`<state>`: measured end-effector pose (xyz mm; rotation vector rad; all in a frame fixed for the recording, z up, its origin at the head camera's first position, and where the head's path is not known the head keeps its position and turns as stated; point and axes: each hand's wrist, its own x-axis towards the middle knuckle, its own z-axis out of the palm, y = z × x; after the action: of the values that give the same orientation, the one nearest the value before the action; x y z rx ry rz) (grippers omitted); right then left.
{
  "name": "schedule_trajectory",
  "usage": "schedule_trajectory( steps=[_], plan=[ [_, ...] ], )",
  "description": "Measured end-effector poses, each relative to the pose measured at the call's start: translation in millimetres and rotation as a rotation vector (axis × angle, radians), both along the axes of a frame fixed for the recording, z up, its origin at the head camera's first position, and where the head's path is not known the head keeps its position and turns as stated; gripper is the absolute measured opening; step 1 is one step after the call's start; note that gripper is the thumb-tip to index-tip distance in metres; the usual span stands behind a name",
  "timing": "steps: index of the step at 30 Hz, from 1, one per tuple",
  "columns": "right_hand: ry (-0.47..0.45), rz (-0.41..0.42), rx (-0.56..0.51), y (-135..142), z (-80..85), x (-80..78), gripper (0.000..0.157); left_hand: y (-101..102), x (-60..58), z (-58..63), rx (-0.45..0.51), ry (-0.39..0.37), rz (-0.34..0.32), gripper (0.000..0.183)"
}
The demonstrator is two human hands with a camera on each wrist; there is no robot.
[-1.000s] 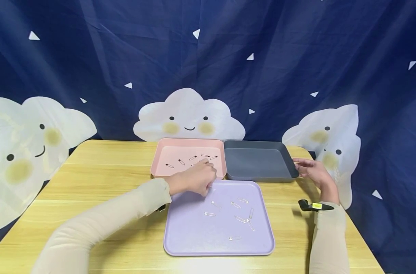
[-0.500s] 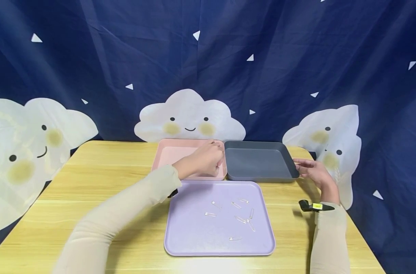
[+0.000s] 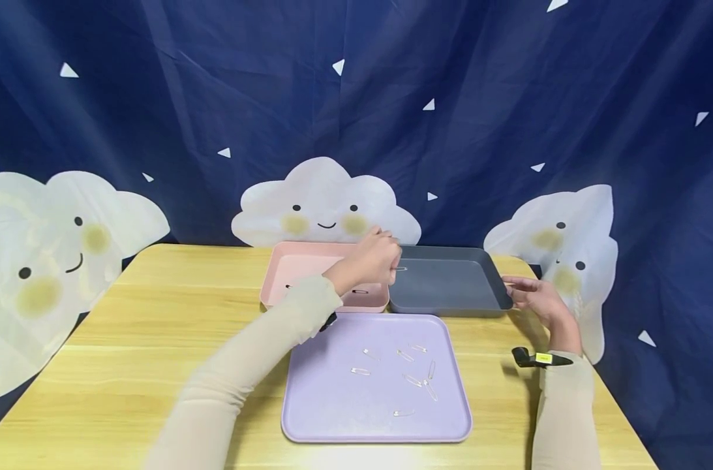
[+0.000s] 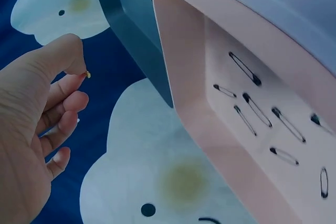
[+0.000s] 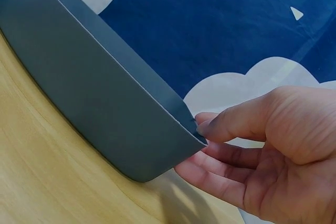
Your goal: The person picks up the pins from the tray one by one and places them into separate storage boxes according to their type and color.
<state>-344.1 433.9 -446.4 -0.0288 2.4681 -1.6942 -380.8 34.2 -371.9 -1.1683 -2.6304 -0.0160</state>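
My left hand is raised over the border between the pink tray and the dark grey tray. Thumb and forefinger pinch a gold safety pin; its small end pokes out at the fingertips in the left wrist view. Several black safety pins lie spread on the pink tray's floor, partly hidden by my left arm in the head view. At the grey tray's right end, my right hand grips the rim, thumb inside and fingers outside, as the right wrist view shows.
A lilac tray sits nearer on the wooden table, with several gold safety pins scattered on it. Pink and grey trays stand side by side behind it. A dark blue curtain with clouds hangs behind the table.
From the lilac tray's far edge, my left hand has moved up and right across the pink tray to the grey tray's left side, where the pin now shows. My right hand stays put.
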Motion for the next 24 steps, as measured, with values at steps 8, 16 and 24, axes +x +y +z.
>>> schedule_trajectory(
  steps=[8, 16, 24],
  plan=[
    [0.005, 0.002, 0.016, 0, -0.9, 0.3, 0.048, 24, -12.3, -13.6, 0.042, 0.029, 0.03, 0.006],
    [0.01, 0.019, 0.027, 1, -4.9, -3.6, 0.052, 37, -19.8, -24.6, 0.079, 0.065, 0.076, 0.006],
    [0.007, 0.005, 0.029, 3, -5.8, -3.7, 0.052, 40, -28.9, -40.5, 0.062, 0.095, 0.134, 0.006]
  ],
)
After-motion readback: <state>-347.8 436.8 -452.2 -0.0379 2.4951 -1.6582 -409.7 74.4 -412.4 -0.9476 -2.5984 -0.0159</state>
